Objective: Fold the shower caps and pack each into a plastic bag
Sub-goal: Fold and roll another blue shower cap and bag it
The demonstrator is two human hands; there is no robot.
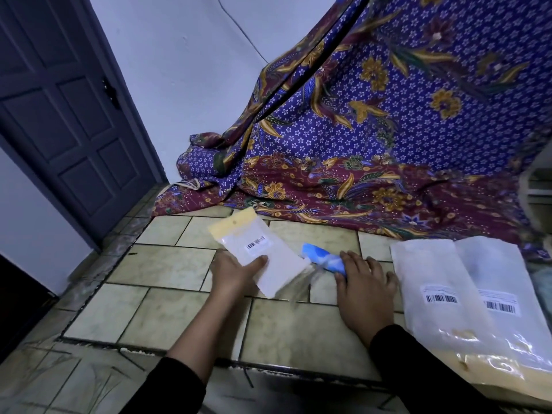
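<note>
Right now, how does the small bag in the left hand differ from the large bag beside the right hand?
The small bag is gripped by the left hand; the large bag lies untouched on the tiles. The small bag's yellow end lies far from the person, the large bag's near. Both are whitish with barcodes.

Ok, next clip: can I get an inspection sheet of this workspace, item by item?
Surface: tiled ledge, beige tiles with dark grout, front edge worn.
Job's things: folded blue shower cap between the hands; small bag with a barcode label.
Clutter: two large bags with barcode labels, side by side at the right.
Hands: left hand pinches the small bag, thumb on top; right hand holds one end of the shower cap.
Cables: thin dark line on the wall; cable or crack, cannot tell.
Surroundings: patterned cloth draped behind; dark door at the left.
</note>
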